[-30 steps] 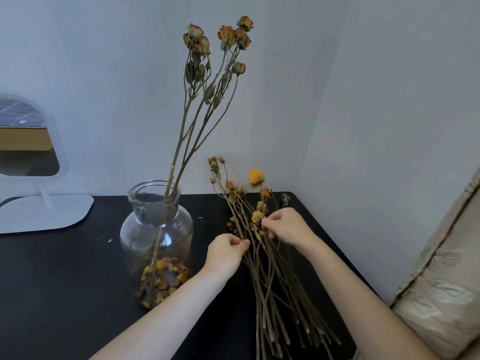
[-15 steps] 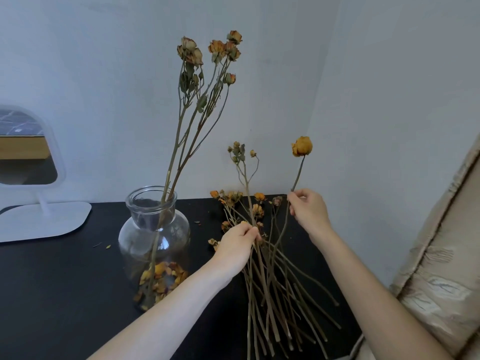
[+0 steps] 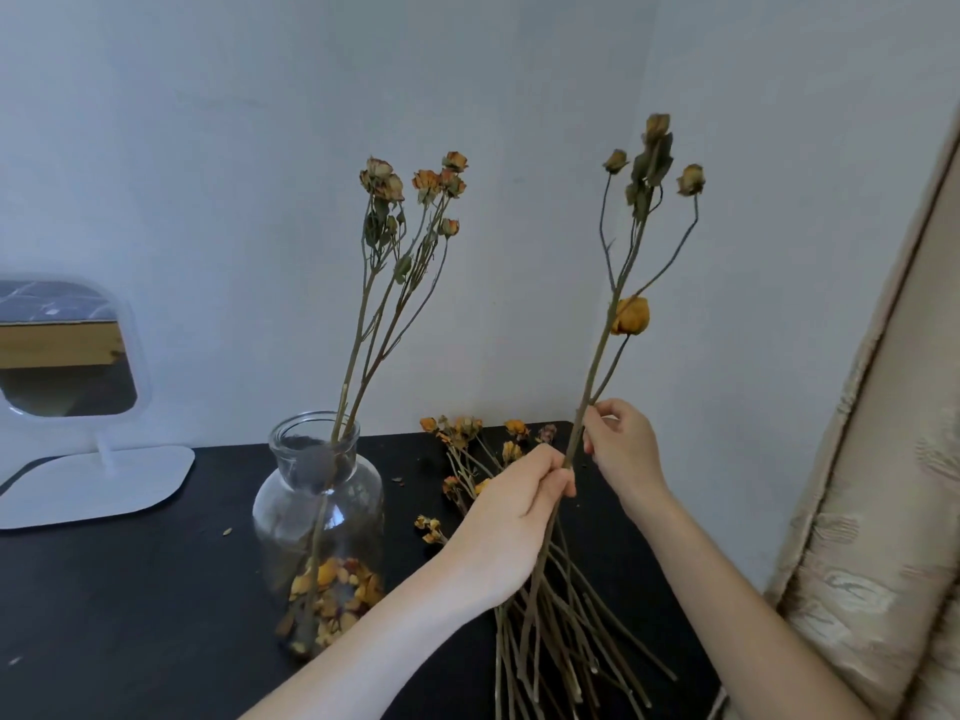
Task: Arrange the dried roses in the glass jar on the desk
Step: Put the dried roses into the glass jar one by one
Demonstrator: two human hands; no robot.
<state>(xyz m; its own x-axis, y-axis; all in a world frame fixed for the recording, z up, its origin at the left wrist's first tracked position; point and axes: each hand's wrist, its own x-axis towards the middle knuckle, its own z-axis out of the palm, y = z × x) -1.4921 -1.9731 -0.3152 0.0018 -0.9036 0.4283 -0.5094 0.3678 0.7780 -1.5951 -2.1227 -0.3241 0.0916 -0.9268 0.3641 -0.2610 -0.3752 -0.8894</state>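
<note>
Most of the job remains: a heap of dried roses (image 3: 545, 605) lies on the counter (image 3: 130, 589) beneath both grips. The glass jar (image 3: 319, 511), left of them, holds one branching stem (image 3: 374, 304). Left hand (image 3: 506, 522) clasps and right hand (image 3: 621, 449) pinches two raised stems (image 3: 597, 356).

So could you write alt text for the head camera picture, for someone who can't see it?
Two bare hands, left hand and right hand, hold tall dried yellow rose stems upright over a black desk. A clear glass jar with roses stands left; loose stems lie below.
</note>
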